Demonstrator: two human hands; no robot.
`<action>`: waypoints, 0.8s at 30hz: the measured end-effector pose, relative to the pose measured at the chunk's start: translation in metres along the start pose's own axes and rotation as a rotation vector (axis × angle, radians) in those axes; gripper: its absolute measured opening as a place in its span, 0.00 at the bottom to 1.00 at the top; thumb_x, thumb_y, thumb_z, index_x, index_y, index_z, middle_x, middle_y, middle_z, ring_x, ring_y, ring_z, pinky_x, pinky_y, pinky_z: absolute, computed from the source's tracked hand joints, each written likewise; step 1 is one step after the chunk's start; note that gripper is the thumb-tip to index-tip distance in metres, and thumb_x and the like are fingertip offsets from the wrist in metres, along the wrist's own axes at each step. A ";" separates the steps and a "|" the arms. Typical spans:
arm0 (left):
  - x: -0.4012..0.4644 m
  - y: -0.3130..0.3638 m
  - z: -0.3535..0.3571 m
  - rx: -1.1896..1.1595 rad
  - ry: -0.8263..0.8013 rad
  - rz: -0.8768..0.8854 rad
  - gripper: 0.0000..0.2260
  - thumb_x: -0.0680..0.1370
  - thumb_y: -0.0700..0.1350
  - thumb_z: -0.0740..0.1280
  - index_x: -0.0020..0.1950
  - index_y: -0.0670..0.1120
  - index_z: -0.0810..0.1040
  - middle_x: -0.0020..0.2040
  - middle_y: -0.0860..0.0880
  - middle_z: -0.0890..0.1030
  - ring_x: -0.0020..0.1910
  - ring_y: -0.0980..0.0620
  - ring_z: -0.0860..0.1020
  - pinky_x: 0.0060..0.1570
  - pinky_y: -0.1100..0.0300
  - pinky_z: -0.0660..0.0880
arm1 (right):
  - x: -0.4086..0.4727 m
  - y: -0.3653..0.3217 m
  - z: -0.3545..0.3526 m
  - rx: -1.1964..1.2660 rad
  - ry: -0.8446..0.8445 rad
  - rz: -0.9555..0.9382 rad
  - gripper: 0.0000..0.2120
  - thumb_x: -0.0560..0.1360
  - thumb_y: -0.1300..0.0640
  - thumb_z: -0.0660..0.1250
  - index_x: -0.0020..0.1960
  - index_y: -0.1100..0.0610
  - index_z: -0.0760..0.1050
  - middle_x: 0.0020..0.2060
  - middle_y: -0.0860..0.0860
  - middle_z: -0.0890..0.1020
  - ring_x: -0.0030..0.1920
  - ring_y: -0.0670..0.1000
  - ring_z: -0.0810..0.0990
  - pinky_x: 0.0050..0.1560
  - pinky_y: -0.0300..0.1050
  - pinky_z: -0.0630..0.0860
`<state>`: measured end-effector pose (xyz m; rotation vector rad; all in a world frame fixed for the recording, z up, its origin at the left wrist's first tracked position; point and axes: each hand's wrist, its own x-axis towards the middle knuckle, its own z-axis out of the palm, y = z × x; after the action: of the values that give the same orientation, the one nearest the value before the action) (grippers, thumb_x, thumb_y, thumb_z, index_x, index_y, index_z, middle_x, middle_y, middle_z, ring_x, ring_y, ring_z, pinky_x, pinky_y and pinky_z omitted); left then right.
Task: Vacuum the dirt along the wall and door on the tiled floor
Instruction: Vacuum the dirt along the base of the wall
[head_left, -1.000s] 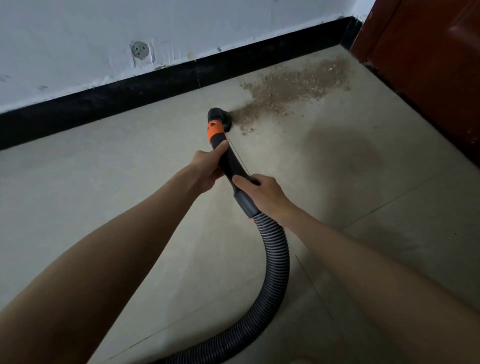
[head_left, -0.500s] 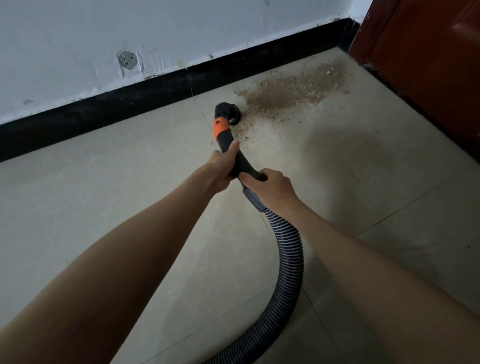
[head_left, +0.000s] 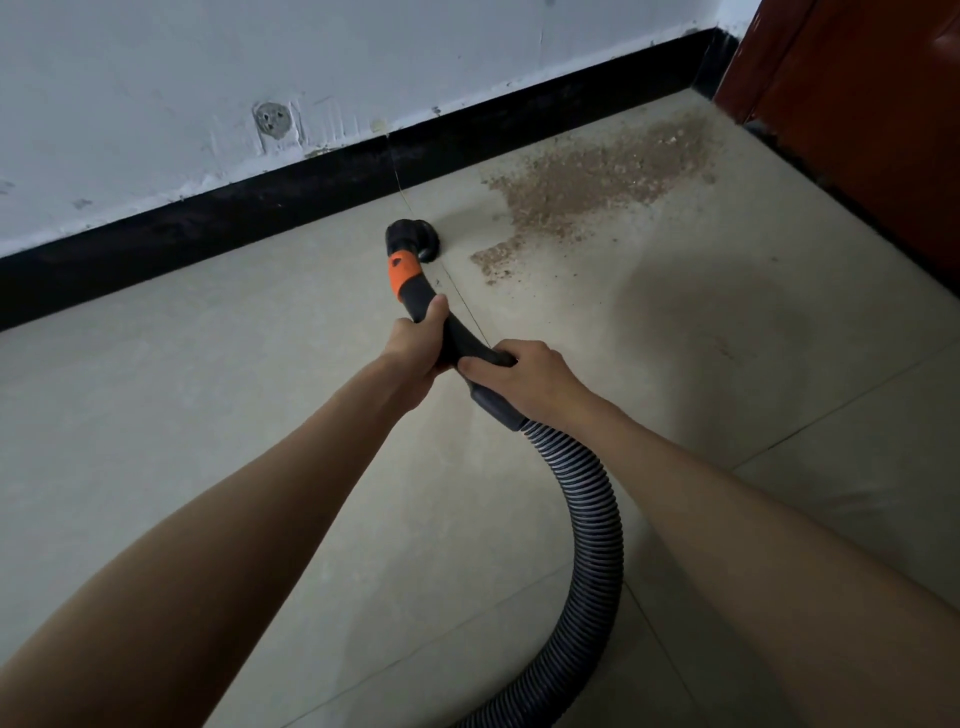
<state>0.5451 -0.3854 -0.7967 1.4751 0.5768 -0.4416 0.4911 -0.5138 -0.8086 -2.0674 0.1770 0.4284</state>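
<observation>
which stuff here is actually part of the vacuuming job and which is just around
In use: vacuum nozzle, ribbed hose, dirt patch, left hand, right hand, tiled floor.
Just there: wall socket, black skirting, red door.

Pale beige tiled floor (head_left: 218, 415): smooth, low sheen, thin grout lines. Brown granular dirt patch (head_left: 597, 192): coarse, matt. White painted wall (head_left: 156, 78): rough, chipped at base. Black skirting strip (head_left: 208, 234): dull. Black plastic vacuum nozzle with orange collar (head_left: 410, 260): smooth. Grey ribbed hose (head_left: 597, 519): probably flexible plastic. Red-brown door (head_left: 872, 104): wood-like, slight gloss.
</observation>
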 end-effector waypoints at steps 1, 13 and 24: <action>-0.004 -0.002 -0.006 -0.004 0.008 -0.003 0.18 0.81 0.50 0.61 0.60 0.36 0.66 0.47 0.43 0.75 0.45 0.47 0.77 0.39 0.59 0.75 | -0.004 -0.003 0.004 -0.001 -0.015 -0.003 0.18 0.74 0.40 0.67 0.38 0.54 0.73 0.36 0.50 0.79 0.36 0.49 0.78 0.36 0.40 0.72; -0.049 -0.045 0.000 0.073 -0.041 -0.033 0.16 0.82 0.51 0.56 0.58 0.38 0.65 0.45 0.44 0.75 0.43 0.47 0.77 0.46 0.54 0.76 | -0.070 0.023 0.005 0.082 -0.035 0.051 0.19 0.74 0.42 0.70 0.45 0.59 0.79 0.40 0.54 0.83 0.42 0.53 0.83 0.43 0.46 0.78; -0.030 -0.033 0.046 0.148 -0.085 -0.004 0.15 0.82 0.50 0.52 0.58 0.38 0.66 0.44 0.44 0.74 0.47 0.46 0.76 0.54 0.51 0.76 | -0.058 0.034 -0.020 0.043 0.126 0.094 0.20 0.73 0.40 0.69 0.44 0.59 0.78 0.39 0.53 0.83 0.43 0.53 0.82 0.47 0.50 0.79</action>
<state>0.5056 -0.4351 -0.8047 1.5880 0.4881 -0.5570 0.4319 -0.5509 -0.8055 -2.0499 0.3574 0.3485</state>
